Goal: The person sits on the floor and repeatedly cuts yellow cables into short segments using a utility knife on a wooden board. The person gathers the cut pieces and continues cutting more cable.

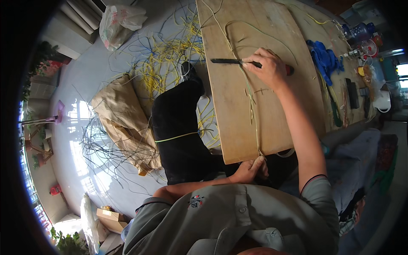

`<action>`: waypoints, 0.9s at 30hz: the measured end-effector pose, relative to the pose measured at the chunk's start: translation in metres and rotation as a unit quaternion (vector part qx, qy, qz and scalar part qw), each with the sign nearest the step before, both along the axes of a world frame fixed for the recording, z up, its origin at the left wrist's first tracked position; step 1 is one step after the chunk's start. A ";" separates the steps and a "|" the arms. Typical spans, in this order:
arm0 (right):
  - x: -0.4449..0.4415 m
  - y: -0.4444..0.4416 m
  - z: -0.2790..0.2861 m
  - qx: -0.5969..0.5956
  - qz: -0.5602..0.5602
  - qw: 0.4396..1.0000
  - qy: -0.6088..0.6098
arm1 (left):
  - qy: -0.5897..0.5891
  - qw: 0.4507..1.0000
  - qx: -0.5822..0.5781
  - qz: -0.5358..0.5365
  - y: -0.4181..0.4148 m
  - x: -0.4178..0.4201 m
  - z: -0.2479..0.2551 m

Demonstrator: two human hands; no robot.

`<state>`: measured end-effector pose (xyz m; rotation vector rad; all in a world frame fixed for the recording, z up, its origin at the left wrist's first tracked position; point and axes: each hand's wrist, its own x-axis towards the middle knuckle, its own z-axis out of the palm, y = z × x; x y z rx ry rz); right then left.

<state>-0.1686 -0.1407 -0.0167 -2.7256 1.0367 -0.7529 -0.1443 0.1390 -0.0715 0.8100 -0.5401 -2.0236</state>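
A long cable (244, 74) runs lengthwise over a wooden board (280, 124), from the far end to the near edge. In my right hand (267, 66) is a knife (224, 61) with a dark blade and a dark handle that shows red at its butt. Its blade lies across the cable, pointing left; whether it cuts in is too small to tell. My left hand (250, 169) pinches the cable's near end just off the board's near edge, close to my body. Thin sheath scraps (251, 111) lie beside the cable, and a greenish strand (271, 33) curves over the far part.
Yellow and blue wire scraps (159, 68) litter the floor left of the board. A brown sack (119, 105) lies beside my leg, with grey wires (102, 140) near it. On the right are a blue cloth (323, 59), a green-handled tool (335, 111) and a small fan (369, 47).
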 end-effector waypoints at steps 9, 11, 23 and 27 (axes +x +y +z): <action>0.020 -0.018 0.003 -0.006 -0.029 0.999 0.027 | 0.002 0.999 -0.023 -0.024 0.001 0.001 -0.009; 0.023 -0.026 -0.002 -0.005 -0.015 1.000 0.010 | -0.010 0.998 -0.047 -0.030 0.001 0.001 -0.012; -0.003 0.000 0.005 0.024 0.010 0.999 0.019 | -0.005 0.999 -0.030 -0.023 0.000 0.002 -0.007; 0.001 -0.004 0.004 0.021 0.007 1.000 0.020 | -0.002 0.999 -0.014 -0.030 0.002 0.000 -0.013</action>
